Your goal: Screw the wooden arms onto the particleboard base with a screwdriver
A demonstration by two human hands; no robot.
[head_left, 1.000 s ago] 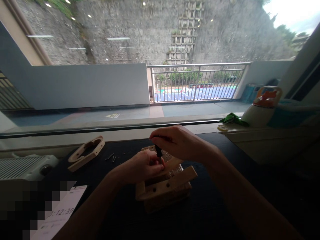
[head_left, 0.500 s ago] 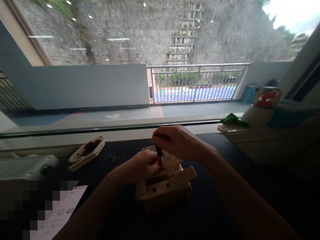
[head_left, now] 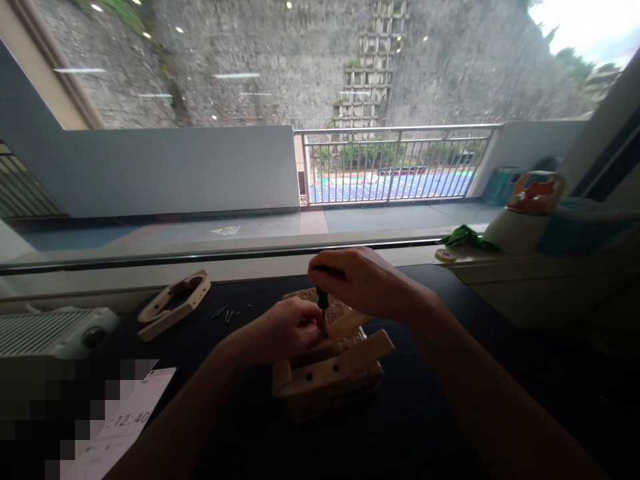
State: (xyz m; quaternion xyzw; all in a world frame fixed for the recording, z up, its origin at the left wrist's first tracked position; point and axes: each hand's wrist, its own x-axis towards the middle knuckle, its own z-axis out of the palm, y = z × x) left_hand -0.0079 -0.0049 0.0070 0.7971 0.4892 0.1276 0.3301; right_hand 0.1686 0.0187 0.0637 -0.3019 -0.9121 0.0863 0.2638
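My right hand (head_left: pixel 350 277) is closed around the top of a black-handled screwdriver (head_left: pixel 323 299), which stands nearly upright with its shaft pointing down. Its tip meets a bar of a wooden frame (head_left: pixel 363 350); whether a screw sits under it I cannot tell. Beside the shaft, the fingers of my left hand (head_left: pixel 285 327) are bent and pressed together low at the wood, and what they pinch is hidden. Two dark holes show in the frame's near bar. Beneath the frame lies a brown block (head_left: pixel 303 294) with a shiny, plastic-like cover.
On the dark table (head_left: pixel 425 400), a rounded wooden piece (head_left: pixel 173 307) lies at the left, with several loose screws (head_left: pixel 227 315) beside it. A phone (head_left: pixel 130 413) displays digits at the lower left. A green cloth (head_left: pixel 465 237) and a white-and-orange container (head_left: pixel 525 217) sit on the windowsill.
My right hand and the screwdriver have shifted slightly right, and the screwdriver stands a little straighter. My left hand stays at the shaft's lower end. The wooden frame has barely moved.
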